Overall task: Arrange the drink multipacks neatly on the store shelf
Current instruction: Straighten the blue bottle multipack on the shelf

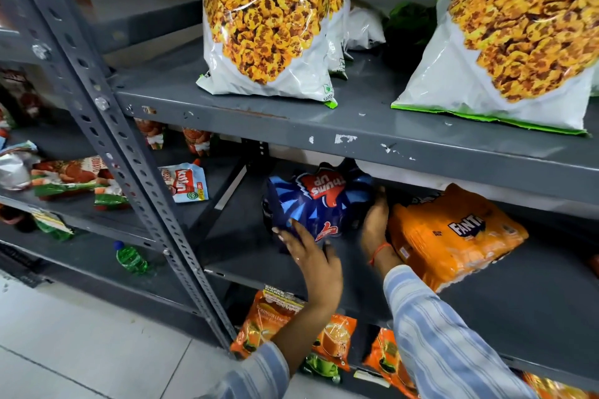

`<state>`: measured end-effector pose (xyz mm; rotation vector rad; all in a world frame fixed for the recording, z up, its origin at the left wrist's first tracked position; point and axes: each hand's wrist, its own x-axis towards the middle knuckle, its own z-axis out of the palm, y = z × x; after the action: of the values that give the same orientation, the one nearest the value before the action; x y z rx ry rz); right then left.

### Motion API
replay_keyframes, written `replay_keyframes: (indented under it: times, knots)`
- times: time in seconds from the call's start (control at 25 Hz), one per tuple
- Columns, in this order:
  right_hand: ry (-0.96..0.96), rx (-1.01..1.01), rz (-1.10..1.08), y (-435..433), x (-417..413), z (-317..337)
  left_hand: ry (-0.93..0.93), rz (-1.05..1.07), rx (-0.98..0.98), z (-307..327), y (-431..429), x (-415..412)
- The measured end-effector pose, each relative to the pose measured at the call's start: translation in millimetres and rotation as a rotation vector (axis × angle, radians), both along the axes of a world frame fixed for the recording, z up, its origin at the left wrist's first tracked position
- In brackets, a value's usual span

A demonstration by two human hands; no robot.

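While both hands brace it — left hand (311,256) flat on the front corner, right hand (376,223) against its side — the blue multipack (317,207) should slide squarely back, aligning beside the orange multipack (453,233) on the shelf (259,256).

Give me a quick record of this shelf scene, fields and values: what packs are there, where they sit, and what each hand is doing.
shelf: middle shelf, grey metal
blue pack: Thums Up pack, left of the Fanta, label upside down
orange pack: Fanta pack, lying tilted at right
left hand: left hand open, fingertips on the blue pack's front left corner
right hand: right hand open, between the two packs, against the blue pack's right side
above: snack bags
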<state>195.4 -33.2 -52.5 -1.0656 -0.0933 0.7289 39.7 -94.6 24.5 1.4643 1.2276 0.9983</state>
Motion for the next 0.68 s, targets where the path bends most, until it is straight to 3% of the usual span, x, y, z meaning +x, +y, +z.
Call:
replay_keyframes:
  times: [0.16, 0.28, 0.44, 0.52, 0.68]
  knots:
    - [-0.295, -0.22, -0.273, -43.4, -53.2, 60.2, -0.01, 0.047, -0.084, 12.2, 67.6, -0.3]
    - [-0.492, -0.274, -0.221, -52.5, -61.9, 49.5, -0.026, 0.052, -0.162, 16.5, 95.2, -8.1]
    - [-0.743, -0.27, 0.031, -43.2, -76.6, 47.9, -0.14, 0.062, -0.076, 12.9, 44.7, -17.1]
    - [-0.839, -0.269, 0.023, -45.1, -88.6, 45.8, -0.029, 0.038, -0.037, 13.4, 31.6, -16.0]
    - [-0.947, -0.279, 0.008, -47.5, -101.5, 42.9, -0.095, 0.062, 0.008, 14.4, 56.4, -35.8]
